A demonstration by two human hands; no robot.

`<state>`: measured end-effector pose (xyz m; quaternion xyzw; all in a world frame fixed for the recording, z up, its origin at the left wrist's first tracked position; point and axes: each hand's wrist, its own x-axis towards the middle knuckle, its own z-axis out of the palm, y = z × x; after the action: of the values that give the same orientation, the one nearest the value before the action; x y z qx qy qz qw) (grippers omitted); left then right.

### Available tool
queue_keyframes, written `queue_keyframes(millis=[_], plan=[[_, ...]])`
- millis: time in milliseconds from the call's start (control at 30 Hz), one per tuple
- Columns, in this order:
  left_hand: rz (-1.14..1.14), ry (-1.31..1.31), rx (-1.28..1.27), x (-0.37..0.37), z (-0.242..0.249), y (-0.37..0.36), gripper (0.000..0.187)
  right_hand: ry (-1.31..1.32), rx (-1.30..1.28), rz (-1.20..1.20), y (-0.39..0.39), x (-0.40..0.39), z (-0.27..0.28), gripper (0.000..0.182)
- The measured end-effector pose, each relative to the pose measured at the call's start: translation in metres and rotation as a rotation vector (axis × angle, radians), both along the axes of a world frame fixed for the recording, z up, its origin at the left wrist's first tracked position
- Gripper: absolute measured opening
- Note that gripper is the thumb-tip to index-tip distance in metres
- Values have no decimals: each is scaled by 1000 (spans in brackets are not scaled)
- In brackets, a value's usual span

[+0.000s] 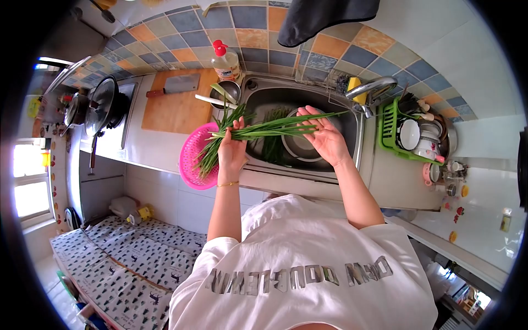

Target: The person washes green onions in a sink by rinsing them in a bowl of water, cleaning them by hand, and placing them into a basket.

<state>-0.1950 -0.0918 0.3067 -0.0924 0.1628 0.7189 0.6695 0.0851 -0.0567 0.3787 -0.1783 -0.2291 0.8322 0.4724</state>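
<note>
A bunch of long green chives (pixel 269 130) stretches sideways above the sink (pixel 359 144). My left hand (pixel 233 147) is closed around its stem end, over the rim of a pink basket (pixel 186 162) that has more greens lying in it. Under the leafy tips, my right hand (pixel 325 138) is turned palm up with its fingers stretched out, and the leaves cross it. In the sink are more greens and a round metal bowl (pixel 290 147), partly hidden by the chives and my right hand.
Left of the sink lie a wooden cutting board (pixel 168 116) and a cleaver (pixel 181 83). A small bowl (pixel 226 91) and a red-capped bottle (pixel 224 63) stand behind the basket. The faucet (pixel 371 88) and a green dish rack (pixel 388 129) are at the right.
</note>
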Motion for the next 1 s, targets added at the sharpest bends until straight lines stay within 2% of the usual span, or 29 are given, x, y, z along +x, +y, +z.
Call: queue_keyframes(millis=[267, 367, 400, 533, 667, 767, 800, 900, 1000], plan=[[66, -88, 70, -15, -18, -13, 15, -172, -14, 24, 13, -28, -7, 47], [205, -105, -33, -29, -28, -27, 15, -178, -26, 88, 25, -54, -19, 47], [245, -152, -42, -38, -38, -34, 22, -189, -14, 111, 29, -67, -22, 44], [370, -8, -167, -63, -51, -58, 34, -219, -46, 209, 43, -121, -41, 39], [506, 27, -297, -84, -78, -75, 31, -295, -63, 307, 49, -163, -63, 37], [558, 0, -435, -89, -89, -80, 28, -299, -77, 354, 51, -183, -80, 41], [584, -60, -419, -92, -122, -83, 27, -308, -86, 349, 51, -188, -85, 40], [523, 83, -671, -87, -123, -84, 28, -384, -98, 357, 53, -197, -98, 43], [579, 100, -672, -84, -121, -81, 35, -428, -55, 389, 56, -200, -106, 49]])
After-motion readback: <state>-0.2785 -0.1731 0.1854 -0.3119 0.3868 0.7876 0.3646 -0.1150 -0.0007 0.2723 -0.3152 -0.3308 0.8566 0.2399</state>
